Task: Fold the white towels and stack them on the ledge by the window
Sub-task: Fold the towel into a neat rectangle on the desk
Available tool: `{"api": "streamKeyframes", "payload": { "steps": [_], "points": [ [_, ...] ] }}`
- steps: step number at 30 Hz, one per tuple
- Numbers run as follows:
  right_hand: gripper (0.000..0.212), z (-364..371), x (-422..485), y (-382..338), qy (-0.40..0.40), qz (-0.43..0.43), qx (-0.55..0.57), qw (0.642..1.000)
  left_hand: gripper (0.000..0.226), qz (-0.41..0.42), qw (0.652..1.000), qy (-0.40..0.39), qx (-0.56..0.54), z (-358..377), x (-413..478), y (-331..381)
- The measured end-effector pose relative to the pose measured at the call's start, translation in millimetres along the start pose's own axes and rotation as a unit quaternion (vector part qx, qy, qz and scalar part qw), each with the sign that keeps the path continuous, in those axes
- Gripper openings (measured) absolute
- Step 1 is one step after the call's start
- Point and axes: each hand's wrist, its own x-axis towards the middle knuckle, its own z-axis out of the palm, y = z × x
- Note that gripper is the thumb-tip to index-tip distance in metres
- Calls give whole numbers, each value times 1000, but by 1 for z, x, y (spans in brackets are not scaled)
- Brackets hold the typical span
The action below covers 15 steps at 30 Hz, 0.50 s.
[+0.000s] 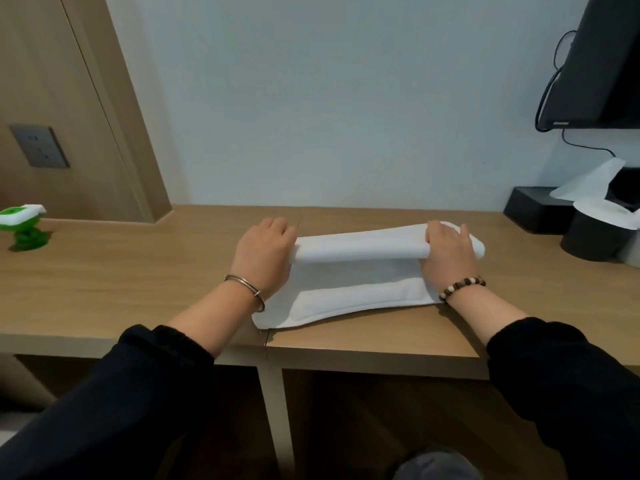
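The left grip, a bare hand, is curled round the left end of a white towel, knuckles up and fingers tucked under the raised fold. The right grip clamps the right end of that fold, fingers bent over its far side, and a short stub of cloth sticks out past it to the right. Between the two grips the held part of the towel runs as a thick doubled band lifted just off the layer below, while the near part lies flat on the wooden table with its front hem close to the table's near edge. A thin metal bangle circles the left wrist and a string of brown and pale beads circles the right, both above black sleeves. Well apart at the table's far right stands a black box against the wall. Just beside it is a round black bin lined with a white sheet that stands up out of its mouth; what either holds cannot be seen. Above them hangs a dark screen with a trailing cable. At the far left of the table sits a small green and white object, and a grey socket plate is set in the wooden panel behind it. Open compartments show beneath the table.
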Motion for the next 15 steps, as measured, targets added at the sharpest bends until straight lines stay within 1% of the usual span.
{"api": "streamKeyframes", "payload": {
  "steps": [2, 3, 5, 6, 7, 9, 10, 11, 13, 14, 15],
  "points": [
    [34, -3, -9, 4, -27, -9, 9, 1000, 17, 14, 998, -49, -23, 4, -18, 6],
    [34, -5, -12, 7, -56, -19, 9, 998, 13, 8, 994, -98, -40, 5, -28, 9],
    [33, -10, -19, 12, -128, -42, -12, 991, 17, -28, 977, -206, -58, 10, -44, 14],
    [34, -13, -21, 12, -154, -46, -18, 987, 20, -46, 969, -234, -60, 11, -49, 16],
    [36, -17, -22, 11, -162, -46, -18, 986, 28, -59, 965, -248, -63, 12, -51, 18],
    [47, -26, -23, 8, -123, -54, -21, 991, 47, -50, 963, -257, -62, 13, -53, 19],
    [57, -29, -24, 7, -102, -68, -37, 992, 52, -42, 963, -259, -58, 13, -53, 19],
    [64, -31, -27, 9, -110, -88, -60, 988, 52, -36, 963, -262, -55, 13, -53, 19],
    [69, -30, -38, 12, -197, -120, -99, 968, 52, -26, 959, -278, -44, 12, -53, 19],
    [69, -29, -43, 14, -245, -118, -106, 956, 53, -21, 957, -288, -40, 11, -53, 19],
    [70, -29, -46, 14, -274, -110, -106, 949, 53, -20, 954, -295, -39, 10, -51, 19]
  ]
}}
